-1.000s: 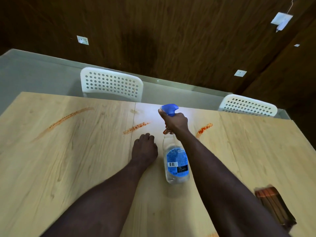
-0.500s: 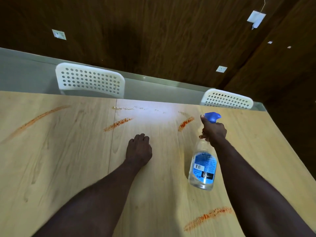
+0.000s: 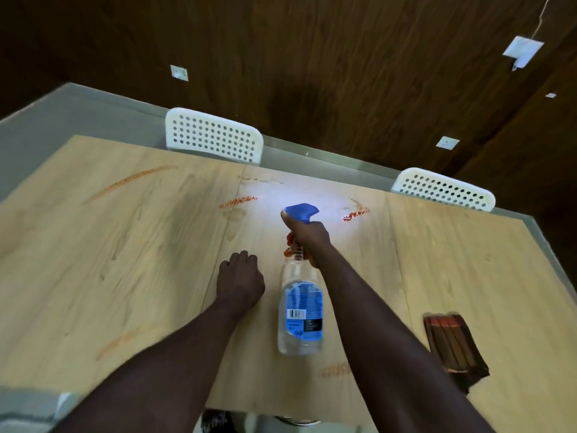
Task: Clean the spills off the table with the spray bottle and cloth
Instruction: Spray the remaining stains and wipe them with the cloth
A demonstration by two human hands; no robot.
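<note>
R hand [image 3: 307, 237] swings spray bottle [image 3: 299, 310] back left.
Grips its neck; bottle now just beside curled, empty L hand [image 3: 240, 282] on table [image 3: 125, 245], left of far-right smear [image 3: 356, 213].

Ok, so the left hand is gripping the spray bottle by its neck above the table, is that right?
Not quite. The right hand grips the spray bottle by its neck above the table; the left hand rests on the wood, fingers curled. The head view shows it.
</note>
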